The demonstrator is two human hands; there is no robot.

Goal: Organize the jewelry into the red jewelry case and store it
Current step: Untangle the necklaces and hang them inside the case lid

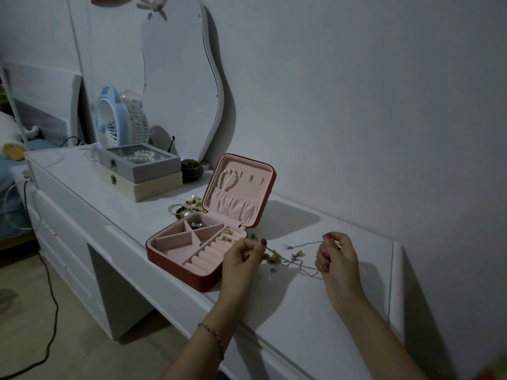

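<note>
We see no readable writing or brand anywhere. The red jewelry case (197, 253) lies open on the white dresser (301, 292). Just right of the case, our left hand (242, 259) and right hand (338, 256) each pinch an end of a thin beaded necklace (290, 256), stretched between them above the dresser top.

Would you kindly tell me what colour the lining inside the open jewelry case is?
Pale pink lining; seen in the head view.
</note>
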